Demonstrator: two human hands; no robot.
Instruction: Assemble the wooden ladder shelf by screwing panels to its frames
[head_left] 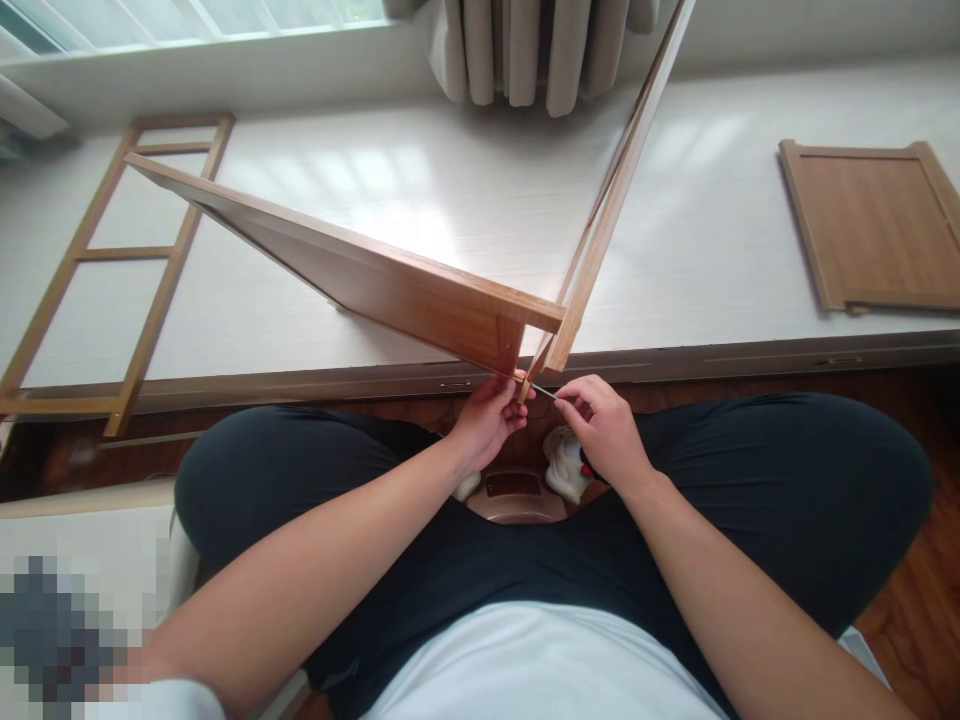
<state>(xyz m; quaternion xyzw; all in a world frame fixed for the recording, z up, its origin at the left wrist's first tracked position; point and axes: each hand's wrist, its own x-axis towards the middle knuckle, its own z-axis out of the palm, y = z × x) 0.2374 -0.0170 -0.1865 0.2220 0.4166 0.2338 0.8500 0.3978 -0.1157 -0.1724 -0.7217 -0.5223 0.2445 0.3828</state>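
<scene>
Shelf panel (360,270), stiff and light-looking, is tilting above the platform (465,200); I'm steadying its corner with my left hand (487,420) while my right hand (604,430) is pinching a thin tool (544,391) (fingers closed).

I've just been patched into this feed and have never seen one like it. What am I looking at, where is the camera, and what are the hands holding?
No machine here: a seated person's two bare hands, filmed by one camera on their head, looking down past crossed legs. The left hand steadies the lower corner of a wooden panel where it meets a slanting wooden frame. The right hand pinches a thin metal tool, perhaps a screwdriver, pointed at that joint. On the white platform lie a ladder-like wooden frame at left and a flat wooden board at right.
</scene>
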